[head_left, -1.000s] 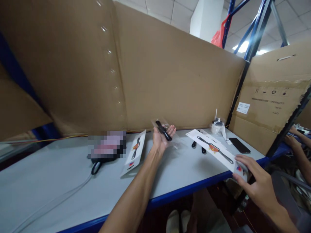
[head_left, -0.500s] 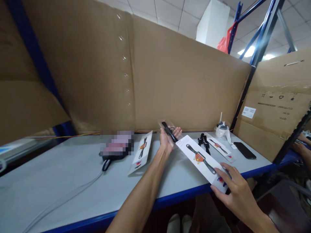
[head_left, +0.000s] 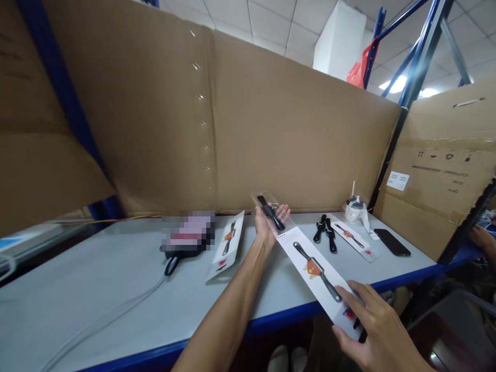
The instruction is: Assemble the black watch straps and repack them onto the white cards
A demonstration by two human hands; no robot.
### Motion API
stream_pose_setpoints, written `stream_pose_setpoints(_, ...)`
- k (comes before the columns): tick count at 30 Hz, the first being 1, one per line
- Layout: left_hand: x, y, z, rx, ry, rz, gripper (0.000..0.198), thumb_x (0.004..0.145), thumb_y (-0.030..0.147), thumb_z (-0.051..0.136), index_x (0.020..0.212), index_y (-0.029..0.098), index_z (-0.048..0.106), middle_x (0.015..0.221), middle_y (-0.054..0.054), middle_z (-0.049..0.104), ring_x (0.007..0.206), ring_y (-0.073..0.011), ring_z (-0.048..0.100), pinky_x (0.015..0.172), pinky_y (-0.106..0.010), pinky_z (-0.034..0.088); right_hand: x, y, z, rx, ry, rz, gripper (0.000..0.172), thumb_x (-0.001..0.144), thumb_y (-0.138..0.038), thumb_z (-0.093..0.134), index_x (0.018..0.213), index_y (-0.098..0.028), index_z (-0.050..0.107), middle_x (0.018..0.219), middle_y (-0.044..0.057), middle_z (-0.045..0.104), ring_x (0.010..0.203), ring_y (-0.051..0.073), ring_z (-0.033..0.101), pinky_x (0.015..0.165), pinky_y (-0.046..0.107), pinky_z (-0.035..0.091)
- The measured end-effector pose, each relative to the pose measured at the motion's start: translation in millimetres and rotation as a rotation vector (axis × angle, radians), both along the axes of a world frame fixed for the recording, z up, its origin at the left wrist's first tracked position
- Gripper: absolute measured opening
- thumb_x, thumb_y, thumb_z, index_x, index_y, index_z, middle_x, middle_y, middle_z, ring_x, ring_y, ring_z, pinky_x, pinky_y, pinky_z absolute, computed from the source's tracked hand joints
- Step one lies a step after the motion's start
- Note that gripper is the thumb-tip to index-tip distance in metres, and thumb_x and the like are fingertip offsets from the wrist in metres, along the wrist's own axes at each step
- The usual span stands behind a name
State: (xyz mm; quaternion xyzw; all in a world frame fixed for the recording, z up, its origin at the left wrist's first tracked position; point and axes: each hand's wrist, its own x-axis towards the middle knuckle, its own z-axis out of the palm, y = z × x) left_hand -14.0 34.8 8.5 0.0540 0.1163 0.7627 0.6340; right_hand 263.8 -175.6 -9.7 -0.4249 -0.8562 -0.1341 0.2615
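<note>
My left hand (head_left: 266, 227) lies palm up at the back middle of the table, fingers stretched, with a black spokeshave (head_left: 270, 212) in clear plastic resting across the palm. Gripped by the lower end in my right hand (head_left: 372, 320) is a long white card (head_left: 310, 271) printed with a spokeshave picture. Its upper end meets the clear plastic near my left wrist; whether they are joined I cannot tell. Two more black spokeshaves (head_left: 325, 235) lie to the right. Beside them lies another printed card (head_left: 351, 237). A folded printed card (head_left: 227, 248) stands left of my left forearm.
A blurred dark-edged device (head_left: 189, 237) with a cable sits left on the grey table (head_left: 127, 274). At the right are a black phone (head_left: 392, 242) and a white cup with tissue (head_left: 353, 209). Cardboard walls (head_left: 302, 144) close off the back and right.
The card in my right hand has swung down and left, its lower end nearer me. More of the spokeshaves on the table now shows. My left hand has barely moved.
</note>
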Motion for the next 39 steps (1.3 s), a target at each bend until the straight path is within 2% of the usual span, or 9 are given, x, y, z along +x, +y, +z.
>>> stream_pose_setpoints(3, 1, 0, 1.4, -0.014, 0.015, 0.003, 0.053, 0.099, 0.06, 0.028, 0.088, 0.018, 0.058, 0.109, -0.018, 0.067, 0.111, -0.0296, 0.068, 0.086, -0.047, 0.058, -1, -5, -2.3, -0.036, -0.014, -0.013, 0.047, 0.079, -0.027, 0.066, 0.126, -0.019, 0.068, 0.121, 0.014, 0.07, 0.107, 0.029, 0.068, 0.088, 0.043, 0.061)
stream_pose_setpoints(10, 1, -2, 1.0, -0.013, 0.02, -0.006, 0.052, 0.099, 0.06, 0.029, 0.088, 0.019, 0.058, 0.108, -0.016, 0.067, 0.111, -0.0298, 0.068, 0.088, -0.049, 0.057, -7, -2, -1.5, -0.14, -0.009, -0.07, 0.045, 0.081, -0.027, 0.064, 0.125, -0.02, 0.069, 0.122, 0.013, 0.069, 0.109, 0.029, 0.068, 0.091, 0.046, 0.06)
stream_pose_setpoints(14, 0, -3, 2.0, -0.017, 0.027, 0.0, 0.052, 0.099, 0.06, 0.028, 0.087, 0.019, 0.058, 0.108, -0.017, 0.067, 0.111, -0.0303, 0.068, 0.087, -0.049, 0.058, -8, 0, -3.2, -0.117, 0.015, -0.056, 0.045, 0.08, -0.027, 0.064, 0.123, -0.02, 0.07, 0.121, 0.013, 0.069, 0.107, 0.029, 0.068, 0.088, 0.046, 0.061)
stream_pose_setpoints(19, 1, -3, 2.5, -0.019, 0.03, -0.004, 0.051, 0.099, 0.06, 0.029, 0.088, 0.02, 0.058, 0.107, -0.016, 0.067, 0.111, -0.0297, 0.067, 0.088, -0.051, 0.057, -9, -1, -6.3, -0.072, 0.016, -0.107, 0.045, 0.078, -0.028, 0.063, 0.122, -0.02, 0.07, 0.115, 0.013, 0.071, 0.102, 0.03, 0.069, 0.082, 0.047, 0.063)
stream_pose_setpoints(24, 2, -4, 2.4, -0.017, 0.035, -0.024, 0.051, 0.099, 0.059, 0.03, 0.085, 0.019, 0.057, 0.108, -0.017, 0.066, 0.112, -0.031, 0.067, 0.089, -0.051, 0.057, -4, 0, -7.0, -0.012, -0.003, -0.123, 0.046, 0.078, -0.026, 0.063, 0.123, -0.021, 0.069, 0.115, 0.013, 0.07, 0.103, 0.031, 0.068, 0.084, 0.048, 0.062)
stream_pose_setpoints(27, 1, -4, 3.4, -0.026, 0.055, -0.027, 0.052, 0.099, 0.059, 0.028, 0.084, 0.018, 0.056, 0.107, -0.017, 0.066, 0.113, -0.0312, 0.066, 0.088, -0.049, 0.057, -2, 1, -6.3, 0.019, -0.012, -0.137, 0.046, 0.078, -0.027, 0.064, 0.123, -0.021, 0.069, 0.117, 0.013, 0.07, 0.105, 0.032, 0.067, 0.081, 0.046, 0.063)
stream_pose_setpoints(33, 2, -6, 3.3, -0.015, 0.051, -0.018, 0.052, 0.099, 0.06, 0.027, 0.086, 0.018, 0.056, 0.106, -0.017, 0.066, 0.112, -0.0317, 0.066, 0.084, -0.049, 0.058, -9, 3, -8.0, -0.009, -0.035, -0.148, 0.046, 0.078, -0.026, 0.063, 0.123, -0.022, 0.069, 0.116, 0.011, 0.07, 0.102, 0.03, 0.067, 0.082, 0.045, 0.062)
stream_pose_setpoints(39, 0, -3, 1.1, -0.008, 0.035, -0.008, 0.053, 0.099, 0.061, 0.029, 0.086, 0.018, 0.058, 0.104, -0.016, 0.066, 0.111, -0.0311, 0.066, 0.085, -0.048, 0.057, -13, 5, -14.9, -0.031, -0.022, -0.156, 0.047, 0.078, -0.027, 0.061, 0.124, -0.02, 0.069, 0.117, 0.013, 0.07, 0.103, 0.031, 0.067, 0.077, 0.045, 0.063)
